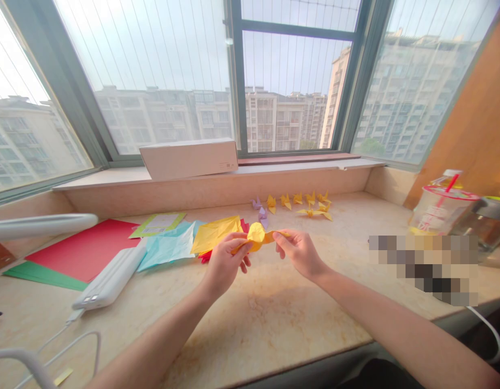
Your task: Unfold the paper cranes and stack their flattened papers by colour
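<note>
Between my two hands, above the middle of the counter, is a yellow folded-paper crane [256,233] with a rounded, puffed-out middle. My left hand [229,256] is closed on its left side. My right hand [297,249] pinches the strip that sticks out to the right. Behind my hands stand several finished yellow paper cranes [297,199] in a row, with two more yellow ones [315,212] in front of them. Small lilac paper cranes [263,217] sit at the left end of the row. Yellow paper sheets [215,235] lie just beyond my left hand.
Light blue paper [167,248], red sheets [83,246] and green sheets [43,277] lie to the left, near a white power bank [110,278] with a cable. A white box [189,160] rests on the window sill. At right stands a lidded cup [442,210] with a red straw.
</note>
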Demonstrator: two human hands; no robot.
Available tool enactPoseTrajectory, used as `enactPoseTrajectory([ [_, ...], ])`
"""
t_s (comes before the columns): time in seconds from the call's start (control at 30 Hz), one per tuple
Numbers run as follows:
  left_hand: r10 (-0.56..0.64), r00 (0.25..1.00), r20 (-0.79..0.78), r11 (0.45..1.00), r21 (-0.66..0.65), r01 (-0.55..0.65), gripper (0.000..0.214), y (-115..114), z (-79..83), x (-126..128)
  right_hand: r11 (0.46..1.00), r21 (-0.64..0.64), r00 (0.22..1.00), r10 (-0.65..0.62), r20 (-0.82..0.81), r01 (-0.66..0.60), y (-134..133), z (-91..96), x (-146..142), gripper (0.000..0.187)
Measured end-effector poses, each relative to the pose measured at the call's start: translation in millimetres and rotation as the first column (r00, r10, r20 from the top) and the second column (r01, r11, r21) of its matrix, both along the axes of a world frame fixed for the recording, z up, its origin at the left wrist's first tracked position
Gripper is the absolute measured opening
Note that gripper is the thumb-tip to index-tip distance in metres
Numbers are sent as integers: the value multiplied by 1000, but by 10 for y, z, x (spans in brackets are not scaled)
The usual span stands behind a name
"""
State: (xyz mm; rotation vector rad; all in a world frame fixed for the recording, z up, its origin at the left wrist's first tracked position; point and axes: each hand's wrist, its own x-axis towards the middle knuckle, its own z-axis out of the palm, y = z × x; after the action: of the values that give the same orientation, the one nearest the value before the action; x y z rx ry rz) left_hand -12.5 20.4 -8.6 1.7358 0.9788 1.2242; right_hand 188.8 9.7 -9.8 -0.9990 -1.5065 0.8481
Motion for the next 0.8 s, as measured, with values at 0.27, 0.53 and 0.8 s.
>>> enactPoseTrajectory([
  [0.27,1,1000,14,1000,9,-2,32,-19,13,-22,997,24,996,-78,-41,79,48,36,50,38],
  [0.53,-173,983,66,983,-52,176,37,-20,88,-53,997,46,995,-62,-77,66,105,42,82,35],
  [0.8,-199,974,-108,980,-41,195,36,-38,167,-96,992,118,996,-37,-82,46,107,-39,82,30],
])
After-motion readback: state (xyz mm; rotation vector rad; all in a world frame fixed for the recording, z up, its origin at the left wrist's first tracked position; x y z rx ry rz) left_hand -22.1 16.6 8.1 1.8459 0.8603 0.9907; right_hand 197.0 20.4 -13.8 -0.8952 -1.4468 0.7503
